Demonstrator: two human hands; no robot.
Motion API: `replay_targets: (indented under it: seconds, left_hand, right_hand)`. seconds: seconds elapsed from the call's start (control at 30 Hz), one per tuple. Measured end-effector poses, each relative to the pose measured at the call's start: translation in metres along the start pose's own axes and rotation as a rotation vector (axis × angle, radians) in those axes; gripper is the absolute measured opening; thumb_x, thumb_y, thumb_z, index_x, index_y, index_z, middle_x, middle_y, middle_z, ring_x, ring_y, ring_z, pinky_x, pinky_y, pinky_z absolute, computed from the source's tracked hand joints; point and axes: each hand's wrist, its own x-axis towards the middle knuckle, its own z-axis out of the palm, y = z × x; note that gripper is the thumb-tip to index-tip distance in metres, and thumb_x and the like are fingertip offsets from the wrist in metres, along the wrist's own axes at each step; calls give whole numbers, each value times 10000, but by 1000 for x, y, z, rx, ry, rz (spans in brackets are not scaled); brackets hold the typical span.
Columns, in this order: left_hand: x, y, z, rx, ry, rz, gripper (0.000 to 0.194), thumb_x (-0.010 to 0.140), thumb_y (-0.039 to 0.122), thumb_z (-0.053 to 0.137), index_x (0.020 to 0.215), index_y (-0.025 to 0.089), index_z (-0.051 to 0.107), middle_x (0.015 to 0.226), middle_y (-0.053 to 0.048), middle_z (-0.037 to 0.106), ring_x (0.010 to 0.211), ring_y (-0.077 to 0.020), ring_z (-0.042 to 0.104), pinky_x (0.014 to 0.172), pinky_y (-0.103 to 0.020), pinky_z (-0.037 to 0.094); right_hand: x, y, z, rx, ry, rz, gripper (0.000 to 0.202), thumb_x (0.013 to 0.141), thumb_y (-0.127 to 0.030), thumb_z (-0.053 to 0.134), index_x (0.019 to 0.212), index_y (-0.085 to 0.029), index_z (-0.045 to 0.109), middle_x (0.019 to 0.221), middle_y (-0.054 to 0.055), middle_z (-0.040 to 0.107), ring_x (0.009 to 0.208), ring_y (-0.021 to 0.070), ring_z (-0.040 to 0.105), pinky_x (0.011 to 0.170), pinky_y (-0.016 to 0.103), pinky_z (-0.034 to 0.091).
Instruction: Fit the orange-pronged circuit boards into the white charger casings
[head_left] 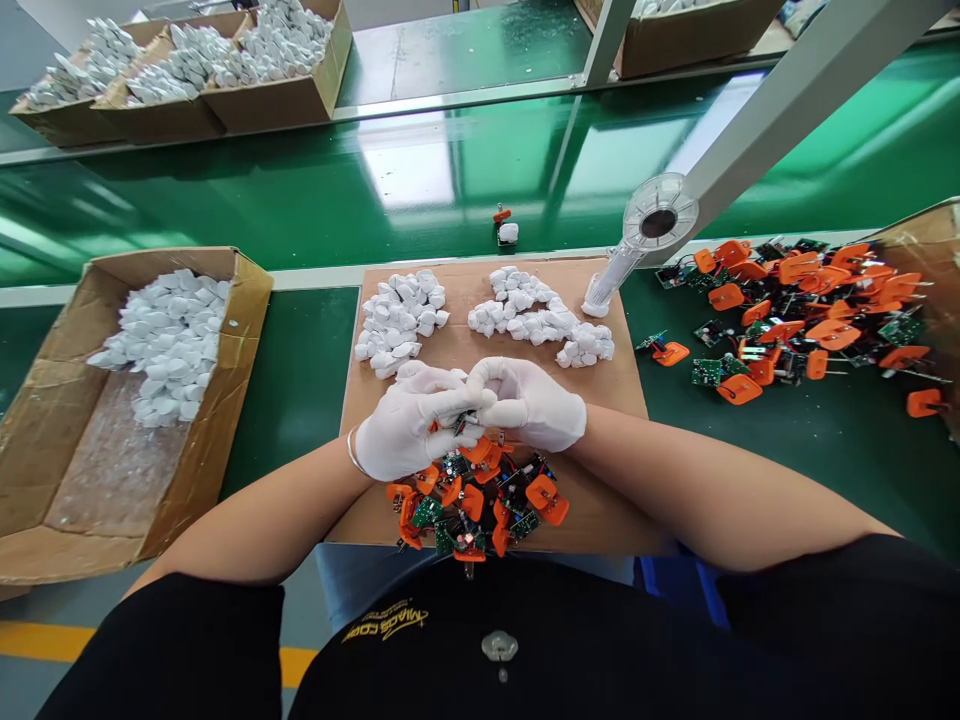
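On the left, an open brown box (161, 490) holds a heap of small white pieces (161, 345). To its right is a flat sheet of cardboard (622, 390) on the green table (300, 350). One white pile (401, 320) sits on the sheet near its far left corner. The left hand (409, 420) wears a white glove and pinches a small dark part (465, 422) with its fingers. Just under the hands is a heap of orange and green parts (476, 500), at the near edge of the sheet. The right hand (529, 403), in a white glove too, has its fingers closed in and touching the left hand's fingers; I cannot tell if it grips the part too. Past it, another white pile (540, 315) lies on the sheet. Next comes a small clear fan (660, 215). On the far right, a big pile of orange and green parts (806, 310) lies on the green table.
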Motion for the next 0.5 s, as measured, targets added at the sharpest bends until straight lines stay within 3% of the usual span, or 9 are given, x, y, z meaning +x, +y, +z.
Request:
replay_targets:
  seconds: [0.2,0.37,0.5]
  left_hand:
    - [6,-2,-1,-21,14,-2,333,946,330,669,1272,273,636,881,-22,694,826,-149,655,773,-269,539]
    - [3,-9,4,-66,62,-36,359,903,310,708,1253,254,650,908,-42,689,832,-161,668,762,-284,558]
    - [3,-10,6,-214,137,57,458,877,306,757,1309,282,608,843,-13,674,760,-143,654,711,-278,558]
  right_hand:
    - [3,2,-2,106,-21,42,394,630,-250,926,865,-155,625,791,-5,702,737,132,677,674,254,559]
    - [6,4,-4,142,7,53,356,627,-208,924,836,-159,641,714,-37,656,679,116,651,656,257,569]
    - [4,4,-4,105,-51,35,392,641,-250,922,898,-157,641,761,-18,681,701,127,662,649,265,566]
